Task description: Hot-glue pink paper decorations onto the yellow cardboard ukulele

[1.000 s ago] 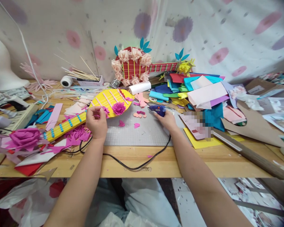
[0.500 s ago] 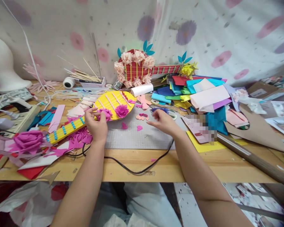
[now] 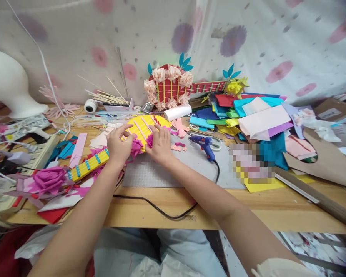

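Observation:
A yellow paper-craft lute [image 3: 137, 122] lies slantwise on the table, its blue-banded neck pointing left. My left hand [image 3: 119, 147] is closed at the left of its body, fingertips and thumb at a magenta paper flower [image 3: 137, 146]. Beside it, my right hand [image 3: 160, 146] has bent fingers around a second magenta paper flower [image 3: 149, 141], partly covering it. How firmly either hand grips is hard to see. A blue glue gun [image 3: 203, 143] rests on the grey cutting mat [image 3: 161, 179], right of my hands. Small pink paper pieces [image 3: 178, 147] lie between.
A red lute with pale flowers [image 3: 171, 86] stands behind. Colored paper [image 3: 259, 119] is piled at right, near a brown pole [image 3: 314, 196]. The gun's black cord [image 3: 175, 217] loops along the front. A power strip [image 3: 39, 154] sits at left.
My right hand has moved left from beside the glue gun to the flower on the yellow lute, leaving the gun in plain view. My left hand stays at the lute. The view has shifted slightly.

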A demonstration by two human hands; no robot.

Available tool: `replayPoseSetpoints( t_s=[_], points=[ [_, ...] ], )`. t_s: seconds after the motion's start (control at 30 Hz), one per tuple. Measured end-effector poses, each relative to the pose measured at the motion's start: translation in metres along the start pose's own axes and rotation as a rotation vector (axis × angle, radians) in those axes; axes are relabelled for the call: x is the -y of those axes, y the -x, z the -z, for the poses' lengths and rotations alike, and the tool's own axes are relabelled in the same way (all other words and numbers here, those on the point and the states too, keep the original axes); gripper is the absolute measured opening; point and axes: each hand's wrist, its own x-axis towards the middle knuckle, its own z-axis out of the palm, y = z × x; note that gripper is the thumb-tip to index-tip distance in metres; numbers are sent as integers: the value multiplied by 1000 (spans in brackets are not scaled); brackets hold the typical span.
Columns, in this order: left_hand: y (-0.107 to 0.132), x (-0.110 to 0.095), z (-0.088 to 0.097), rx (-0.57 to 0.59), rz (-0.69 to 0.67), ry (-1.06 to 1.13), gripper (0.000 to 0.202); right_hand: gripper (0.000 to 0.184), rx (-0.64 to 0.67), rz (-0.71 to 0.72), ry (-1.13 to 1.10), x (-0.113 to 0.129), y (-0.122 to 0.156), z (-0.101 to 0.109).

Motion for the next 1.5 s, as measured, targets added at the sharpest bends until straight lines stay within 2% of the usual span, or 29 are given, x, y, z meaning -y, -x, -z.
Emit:
replayPoseSetpoints(
  t_s=[0.23,0.37,0.63,0.77,0.9,1.03,1.2,1.33,1.4,1.5],
  points=[
    [8,-15,-10,241,63,-262,34,54,-130,-31,-227,-9,-4,-8],
    [5,-22,-10,313,68,-352,38,48,-134,-60,-303,-17,-1,-8],
    [-13,-20,-4,411,85,-401,41,44,-4,-54,-402,-24,5,1],
    [-18,-19,-4,469,70,-400,40,48,35,-59,-412,-27,2,8],
    [-24,-22,-5,513,86,-376,42,56,89,8,-351,-23,-7,13],
    [-32,-28,-5,502,100,-387,40,60,141,-44,-248,-10,-18,10],
    [-39,-26,-3,499,118,-410,39,46,108,-117,-207,0,-23,0],
    [-39,-19,-3,536,101,-414,41,38,46,-92,-329,-7,-18,-1],
    [-38,-17,-6,571,69,-395,41,36,29,-95,-403,-14,-11,0],
    [-34,-17,-12,666,-46,-361,41,34,32,-87,-468,-23,1,3]
  ],
)
